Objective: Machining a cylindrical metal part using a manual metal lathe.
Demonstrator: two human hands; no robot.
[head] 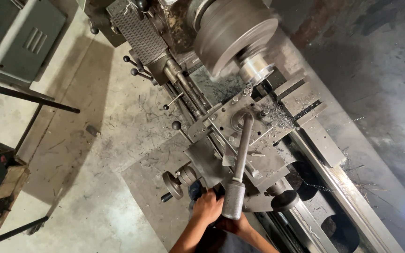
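Observation:
I look down on a metal lathe. Its big grey chuck point(233, 35) is blurred and carries a shiny round workpiece point(257, 70). Just below it is the tool post point(240, 119), and a long lever point(243, 145) with a thick grip point(234, 200) runs from it toward me. My left hand point(207, 206) is curled into a fist around a small handle at the front of the carriage point(207, 161), right of the handwheel point(172, 184). My right hand point(236, 226) lies under the lever's grip, mostly hidden, so its hold is unclear.
Metal chips litter the cross slide point(277, 117) and the bed ways point(348, 187). Ball-ended levers point(176, 125) stick out from the lathe's left side. The concrete floor point(94, 154) holds a dark metal stand point(29, 96) and a wooden block point(8, 182) at left.

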